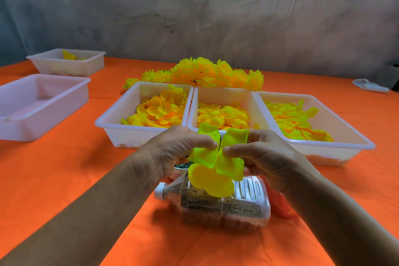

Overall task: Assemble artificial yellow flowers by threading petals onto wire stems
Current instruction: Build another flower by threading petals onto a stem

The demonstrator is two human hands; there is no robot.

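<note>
Nearest the camera, a clear plastic bottle [224,203] with a white cap lies on its side on the orange-covered bench [75,168], partly filled with brown grainy matter. A red object [280,203] sits just beside it, mostly hidden by the right forearm. Just above the bottle, both hands work one bright yellow fabric petal layer [213,164]. The left hand [179,149] pinches the layer's left lobes, and the right hand [263,153] pinches it from the other side, so both are closed on the fabric. A thin dark wire stem [219,143] stands up through the middle of the layer, between the fingertips. Under the left hand a small white cup of dark green pieces [183,166] peeks out.

The step in hand looks like seating this layer on the stem. To do it well, the fingertips should stay close to the centre hole and push evenly on both sides, keeping the wire upright so the fabric slides without tearing or bunching.

Beyond the hands stand three white plastic trays of loose yellow petals: left [112,123], middle [224,93] and right [345,129]. Behind them lies a heap of finished yellow flowers [205,73]. Far left are an empty-looking white tray [43,101] and another white tray [71,62] holding a few yellow pieces.
</note>
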